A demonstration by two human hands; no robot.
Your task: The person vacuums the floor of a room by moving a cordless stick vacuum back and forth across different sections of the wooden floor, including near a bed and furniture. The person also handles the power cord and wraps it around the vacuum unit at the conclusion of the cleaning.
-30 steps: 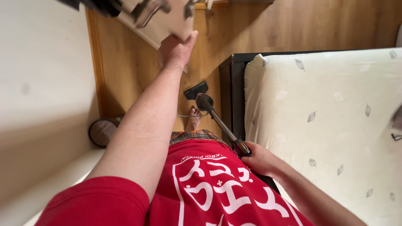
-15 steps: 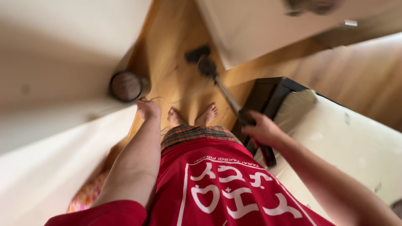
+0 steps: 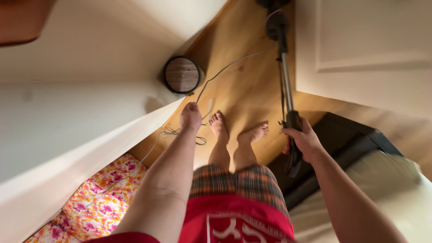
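Note:
My right hand grips the dark handle of a stick vacuum cleaner. Its metal tube runs away from me over the wooden floor, and its head lies at the top edge of the view. My left hand hangs low beside my bare feet, its fingers closed around a thin grey cord. From the vacuum the cord comes to this hand, loops loosely on the floor and trails off to the lower left.
A small round dark-topped object stands against the white wall. To the right is a white door, with a dark bed frame and pale mattress below it. Pink floral fabric lies at the lower left.
My left hand came down from the white door to the cord by my feet. The view swung, and the vacuum now points further away on the right.

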